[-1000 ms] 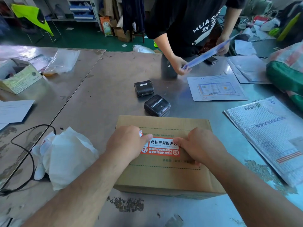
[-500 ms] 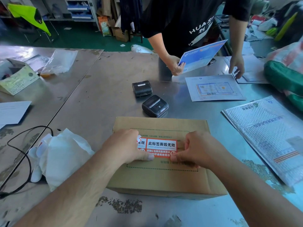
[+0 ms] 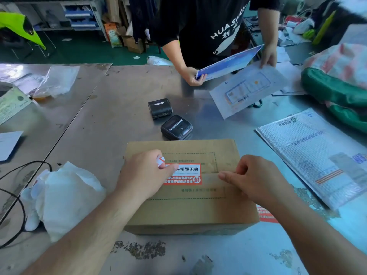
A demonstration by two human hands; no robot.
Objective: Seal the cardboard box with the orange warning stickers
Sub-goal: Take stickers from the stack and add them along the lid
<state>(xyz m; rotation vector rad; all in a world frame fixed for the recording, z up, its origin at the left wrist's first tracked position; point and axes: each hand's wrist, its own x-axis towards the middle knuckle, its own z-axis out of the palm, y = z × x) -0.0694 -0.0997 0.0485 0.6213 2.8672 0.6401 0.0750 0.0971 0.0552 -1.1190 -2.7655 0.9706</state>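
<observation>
A brown cardboard box (image 3: 188, 211) lies on the metal table in front of me. One orange warning sticker (image 3: 186, 174) with white and black print is stuck across the box's top seam. My left hand (image 3: 145, 173) lies over the sticker's left end and pinches a small white paper scrap (image 3: 160, 160) between its fingers. My right hand (image 3: 256, 181) has its fingers curled, with the tips on the seam just right of the sticker. Another orange sticker (image 3: 266, 214) lies on the table by the box's right side, partly hidden by my right forearm.
Two black label printers (image 3: 160, 108) (image 3: 176, 127) sit just behind the box. A white plastic bag (image 3: 65, 195) and black cable (image 3: 17, 195) lie at left, a bubble mailer (image 3: 317, 155) at right. Across the table a person holds a blue envelope (image 3: 228, 63) and a sheet (image 3: 248, 90).
My right hand has slid rightward off the sticker along the seam. My left hand has moved over the sticker's left end. The person opposite has lifted the printed sheet off the table.
</observation>
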